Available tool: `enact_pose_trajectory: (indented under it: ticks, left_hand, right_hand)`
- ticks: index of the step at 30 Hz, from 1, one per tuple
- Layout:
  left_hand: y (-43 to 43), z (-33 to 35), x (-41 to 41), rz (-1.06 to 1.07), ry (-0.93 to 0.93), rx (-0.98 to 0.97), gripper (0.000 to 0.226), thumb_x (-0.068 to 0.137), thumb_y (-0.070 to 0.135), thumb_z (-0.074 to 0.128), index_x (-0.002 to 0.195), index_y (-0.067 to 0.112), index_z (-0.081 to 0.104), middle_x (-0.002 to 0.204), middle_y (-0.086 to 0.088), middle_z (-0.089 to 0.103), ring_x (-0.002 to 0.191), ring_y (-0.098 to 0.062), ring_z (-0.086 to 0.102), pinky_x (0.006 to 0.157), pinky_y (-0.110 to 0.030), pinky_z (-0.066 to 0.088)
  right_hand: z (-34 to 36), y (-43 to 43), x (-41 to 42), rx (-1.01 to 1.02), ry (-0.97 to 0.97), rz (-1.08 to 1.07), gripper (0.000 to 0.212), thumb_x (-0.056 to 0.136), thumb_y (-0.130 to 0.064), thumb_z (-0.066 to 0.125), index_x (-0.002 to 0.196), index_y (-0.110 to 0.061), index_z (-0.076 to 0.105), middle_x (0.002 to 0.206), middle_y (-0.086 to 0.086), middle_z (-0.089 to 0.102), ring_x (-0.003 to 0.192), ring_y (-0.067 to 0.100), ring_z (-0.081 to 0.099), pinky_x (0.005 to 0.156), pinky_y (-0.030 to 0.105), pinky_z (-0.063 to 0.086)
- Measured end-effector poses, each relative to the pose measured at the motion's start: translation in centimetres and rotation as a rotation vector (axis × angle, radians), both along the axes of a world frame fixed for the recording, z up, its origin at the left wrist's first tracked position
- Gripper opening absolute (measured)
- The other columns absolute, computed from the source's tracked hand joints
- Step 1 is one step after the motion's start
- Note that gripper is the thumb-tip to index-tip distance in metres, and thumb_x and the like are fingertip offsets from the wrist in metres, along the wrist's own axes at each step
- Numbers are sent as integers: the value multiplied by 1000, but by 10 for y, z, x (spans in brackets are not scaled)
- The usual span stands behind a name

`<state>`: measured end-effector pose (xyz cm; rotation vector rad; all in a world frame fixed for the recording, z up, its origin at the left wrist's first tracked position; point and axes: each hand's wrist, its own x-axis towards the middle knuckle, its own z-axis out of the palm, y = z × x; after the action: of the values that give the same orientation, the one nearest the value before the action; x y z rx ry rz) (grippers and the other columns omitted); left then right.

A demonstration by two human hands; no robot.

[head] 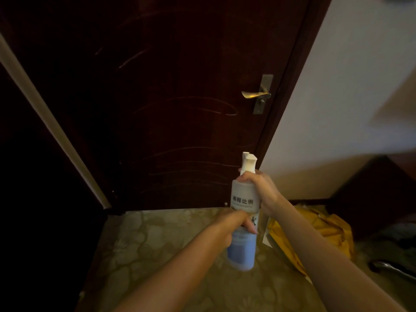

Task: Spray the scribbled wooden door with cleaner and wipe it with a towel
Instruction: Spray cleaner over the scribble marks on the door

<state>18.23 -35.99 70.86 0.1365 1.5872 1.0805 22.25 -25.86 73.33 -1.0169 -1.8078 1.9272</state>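
Head view: the dark wooden door (180, 86) fills the upper middle, shut in its frame. Pale scribbles (191, 109) loop across its panel at several heights, the clearest ones level with the brass door handle (256, 94) on its right edge and lower down towards its foot.

Before the lower right part of the door, both hands hold a spray bottle (244, 199) upright. It has a white spray head, a grey label with printed characters, and blue liquid in its lower part. The right hand (263, 190) is curled round the bottle's shoulder just under the spray head. The left hand (234, 224) is wrapped round the bottle's middle, fingers across the front. The bottle is off the floor and apart from the door.

At the door's foot lies a patterned floor (168, 255). To the right of the door stands a pale wall (349, 86), and below it a crumpled yellow thing (326, 228) lies on the floor; cloth or bag, I cannot tell.
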Motion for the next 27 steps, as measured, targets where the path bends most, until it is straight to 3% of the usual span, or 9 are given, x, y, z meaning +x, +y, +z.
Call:
enact_pose_trajectory:
  ticks: [4,6,10,16,20,23,27]
  left_hand:
    - [-13,-4,-6,-6,-50,20,14,66,-4,64,71,8,58,74,-8,60,75,-22,59,72,-32,50]
    - [-21,-4,-16,18,-40,21,17,65,-4,65,76,8,60,78,-9,62,82,-23,61,78,-34,51]
    - [-43,-2,-43,92,-3,34,26,67,-7,65,84,10,59,83,-5,62,81,-18,59,70,-29,49]
    - [-71,-2,-74,135,22,15,34,64,-7,68,92,9,60,91,-6,62,87,-18,57,80,-32,48]
    - [-84,-1,-79,123,27,5,31,65,-8,69,88,11,59,88,-5,61,83,-16,55,70,-27,46]
    - [-90,0,-82,127,-3,20,37,63,-8,68,97,7,62,95,-9,63,87,-18,56,72,-28,46]
    - [-97,5,-87,143,-13,26,26,67,-11,65,78,12,58,80,-3,59,75,-13,53,57,-23,40]
  right_hand:
    - [-2,-9,-13,-2,-19,15,18,77,-12,63,93,-12,55,79,8,62,73,23,60,66,35,51]
    - [-3,-17,-25,1,-33,46,17,76,-13,64,91,-13,55,76,6,63,70,20,61,63,33,52]
    - [-4,-39,-54,25,-20,63,27,74,-17,67,97,-12,55,81,5,62,73,19,61,63,30,49]
    - [-1,-70,-88,69,-11,121,19,76,-14,65,92,-14,55,83,4,61,76,19,59,65,30,48]
    - [-2,-81,-97,87,-41,124,20,74,-16,66,90,-14,54,85,5,60,77,20,58,66,31,48]
    - [-1,-86,-104,109,-57,136,22,72,-17,67,90,-12,55,84,6,60,76,20,57,66,32,46]
    - [-3,-92,-108,62,-33,154,34,65,-22,68,95,-14,56,85,5,61,79,22,60,71,36,49]
